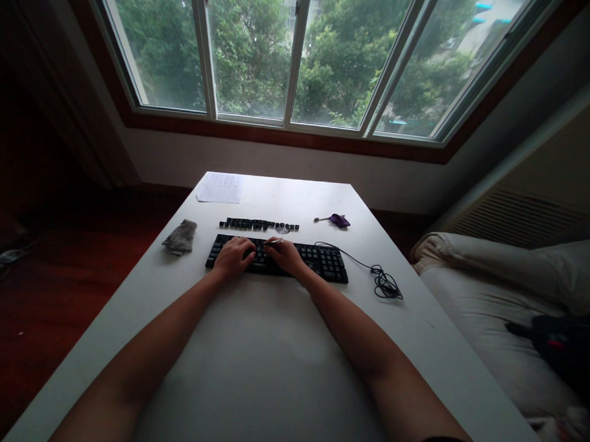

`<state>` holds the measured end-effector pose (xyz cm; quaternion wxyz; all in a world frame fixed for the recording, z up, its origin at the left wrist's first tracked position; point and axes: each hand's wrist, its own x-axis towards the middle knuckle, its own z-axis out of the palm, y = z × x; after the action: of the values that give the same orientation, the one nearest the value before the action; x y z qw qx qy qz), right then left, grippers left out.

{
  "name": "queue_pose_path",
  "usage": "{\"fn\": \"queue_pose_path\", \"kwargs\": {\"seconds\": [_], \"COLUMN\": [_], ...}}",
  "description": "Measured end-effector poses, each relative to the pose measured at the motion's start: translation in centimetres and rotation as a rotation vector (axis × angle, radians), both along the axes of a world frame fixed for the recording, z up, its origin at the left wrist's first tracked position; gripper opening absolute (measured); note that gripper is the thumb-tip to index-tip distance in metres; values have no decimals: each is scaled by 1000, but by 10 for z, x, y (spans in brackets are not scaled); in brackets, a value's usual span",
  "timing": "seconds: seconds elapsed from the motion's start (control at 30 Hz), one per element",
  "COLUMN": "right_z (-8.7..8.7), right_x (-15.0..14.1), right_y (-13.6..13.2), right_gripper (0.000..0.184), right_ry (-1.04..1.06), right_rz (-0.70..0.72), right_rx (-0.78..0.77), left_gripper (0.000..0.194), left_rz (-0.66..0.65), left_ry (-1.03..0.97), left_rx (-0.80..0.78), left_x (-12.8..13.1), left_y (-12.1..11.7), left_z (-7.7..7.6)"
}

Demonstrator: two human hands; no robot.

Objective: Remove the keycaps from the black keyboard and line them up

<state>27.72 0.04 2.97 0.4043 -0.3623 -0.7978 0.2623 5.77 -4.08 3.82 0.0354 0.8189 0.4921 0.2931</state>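
The right hand point(284, 255) has its fingers drawn close together around a thin metal tool point(275, 241), their tips pointing left over the middle of the keyboard point(313, 260). The left hand point(232, 256) lies over the keyboard's left part, its fingers bent over the keys; whether they grip anything cannot be told. The keyboard is directly under both hands' fingers, and its right part is uncovered.

Just past it, toward the table's far edge, stands a row of loose keys point(248, 224), with a small clear thing point(282, 231) near the row's right part, too small to make out. A grey cloth point(180, 237) lies near the left edge of the table point(268, 351); paper point(220, 188) is at the far left corner. A brush point(325, 219) and a purple thing point(340, 221) lie near the right edge, toward the far right corner. The cable point(388, 284) is bundled closer along that edge. Only the hands cover the keyboard.

Its long axis runs left to right, roughly parallel to the far edge, number pad toward the right edge.
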Motion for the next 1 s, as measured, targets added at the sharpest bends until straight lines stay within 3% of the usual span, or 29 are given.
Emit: {"fn": "queue_pose_path", "kwargs": {"seconds": [1.0], "right_z": [3], "right_x": [0], "right_y": [-1], "right_gripper": [23], "right_ry": [-26], "right_rz": [-3], "right_rx": [-14], "left_gripper": [16], "left_rz": [-1], "left_ry": [-5], "left_rx": [-10], "left_x": [0], "left_y": [-1], "left_z": [2]}}
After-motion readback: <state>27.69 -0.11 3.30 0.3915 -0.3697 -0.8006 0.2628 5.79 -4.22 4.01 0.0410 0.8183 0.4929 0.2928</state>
